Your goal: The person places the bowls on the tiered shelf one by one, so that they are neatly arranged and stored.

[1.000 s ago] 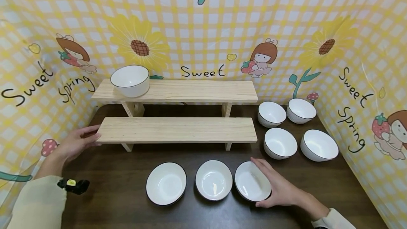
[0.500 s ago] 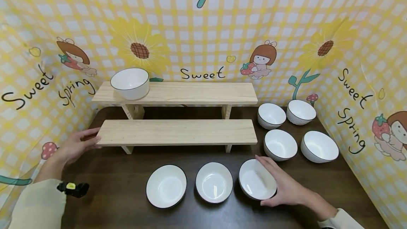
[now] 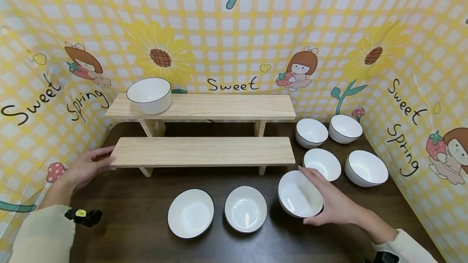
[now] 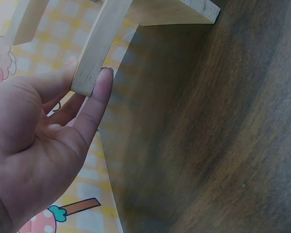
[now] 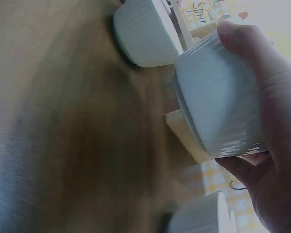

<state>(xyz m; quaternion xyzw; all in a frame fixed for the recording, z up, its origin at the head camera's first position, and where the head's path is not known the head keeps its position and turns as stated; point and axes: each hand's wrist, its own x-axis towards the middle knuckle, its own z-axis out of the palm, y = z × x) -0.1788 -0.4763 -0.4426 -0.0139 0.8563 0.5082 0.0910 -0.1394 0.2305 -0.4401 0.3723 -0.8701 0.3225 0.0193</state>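
Note:
My right hand [image 3: 330, 202] grips a white bowl [image 3: 300, 194] with a dark rim, thumb on the near side and fingers on the far side. In the right wrist view this bowl [image 5: 223, 92] is lifted off the dark table, its ribbed outer wall showing. At the left, my left hand [image 3: 87, 167] pinches the end of the lower board of a two-tier wooden shelf [image 3: 202, 151]. The left wrist view shows that board's end [image 4: 97, 58] between thumb and fingers. Two more white bowls, a left one [image 3: 191, 213] and a middle one [image 3: 245, 209], sit in front of the shelf.
On the upper board [image 3: 230, 106] a larger white bowl [image 3: 149, 95] stands at the left. Several white bowls stand right of the shelf, among them a back one [image 3: 345, 129], a front right one [image 3: 367, 168] and one [image 3: 321, 163] partly behind my right hand. Checked cloth surrounds the table.
My right hand has raised the right-hand bowl of the front row and carried it rightward and away from me. My left hand stays at the lower board's end.

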